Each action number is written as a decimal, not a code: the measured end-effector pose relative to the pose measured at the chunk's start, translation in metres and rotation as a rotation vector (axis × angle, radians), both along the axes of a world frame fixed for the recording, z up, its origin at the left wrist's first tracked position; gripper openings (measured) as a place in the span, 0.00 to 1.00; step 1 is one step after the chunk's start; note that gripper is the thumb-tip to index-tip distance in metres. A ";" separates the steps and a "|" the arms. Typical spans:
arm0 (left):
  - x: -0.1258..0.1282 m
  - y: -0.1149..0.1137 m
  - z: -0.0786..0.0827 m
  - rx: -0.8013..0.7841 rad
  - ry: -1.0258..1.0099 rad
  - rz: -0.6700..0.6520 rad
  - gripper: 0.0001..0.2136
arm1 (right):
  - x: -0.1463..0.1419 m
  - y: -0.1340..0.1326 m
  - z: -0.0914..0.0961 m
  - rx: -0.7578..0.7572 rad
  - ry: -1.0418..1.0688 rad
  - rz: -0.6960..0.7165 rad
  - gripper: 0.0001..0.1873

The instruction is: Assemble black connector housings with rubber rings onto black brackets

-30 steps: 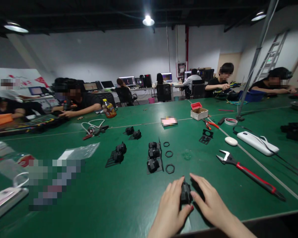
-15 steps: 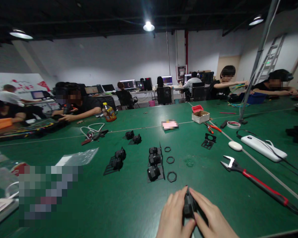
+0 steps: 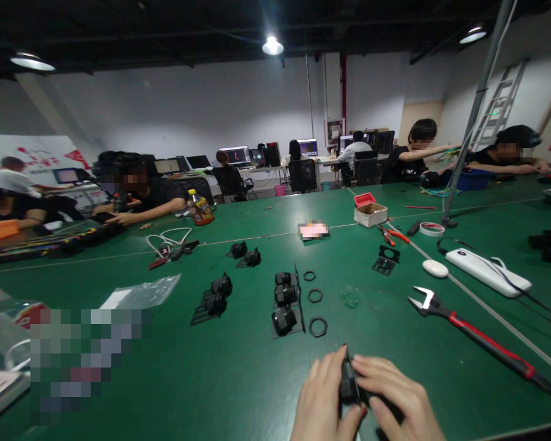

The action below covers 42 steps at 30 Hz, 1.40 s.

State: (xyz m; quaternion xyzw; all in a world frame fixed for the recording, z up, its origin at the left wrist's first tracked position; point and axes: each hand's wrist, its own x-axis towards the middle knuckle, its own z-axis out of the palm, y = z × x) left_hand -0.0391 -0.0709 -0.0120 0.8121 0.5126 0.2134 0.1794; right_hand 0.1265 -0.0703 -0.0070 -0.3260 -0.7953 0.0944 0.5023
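Note:
At the front edge of the table, my left hand [image 3: 320,395] is closed on a black cable gland [image 3: 348,386] set in a thin dark bracket [image 3: 349,358]. My right hand [image 3: 397,392] is curled against the other side of the bracket, its thumb apart from its fingers; what lies under that palm is mostly hidden. Just beyond, a bracket carrying three black cable glands [image 3: 284,295] stands beside three loose lock nuts [image 3: 314,296] of differing size. More glands on brackets [image 3: 215,297] lie to the left, and a bare bracket [image 3: 386,260] is at the right.
An adjustable wrench [image 3: 477,340] with red-and-black handle lies at right, near a white power bank [image 3: 487,272] and a white mouse-shaped object [image 3: 434,268]. Orange-handled pliers [image 3: 395,235], a small box [image 3: 370,215] and a bottle [image 3: 201,208] sit farther back. Other people work around the table.
My right hand has shifted slightly right, its thumb drawing away from the left thumb and its fingers bending more. My left hand keeps its hold on the cable gland.

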 end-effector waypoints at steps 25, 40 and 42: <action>0.003 -0.001 0.003 -0.014 -0.005 0.022 0.30 | 0.001 -0.009 -0.003 0.066 0.022 -0.080 0.08; 0.022 0.005 0.035 0.006 -0.073 -0.097 0.29 | 0.016 0.021 0.027 -0.302 0.009 -0.151 0.14; 0.032 0.023 0.052 0.077 -0.027 -0.139 0.27 | 0.020 0.048 0.041 -0.427 0.015 -0.077 0.16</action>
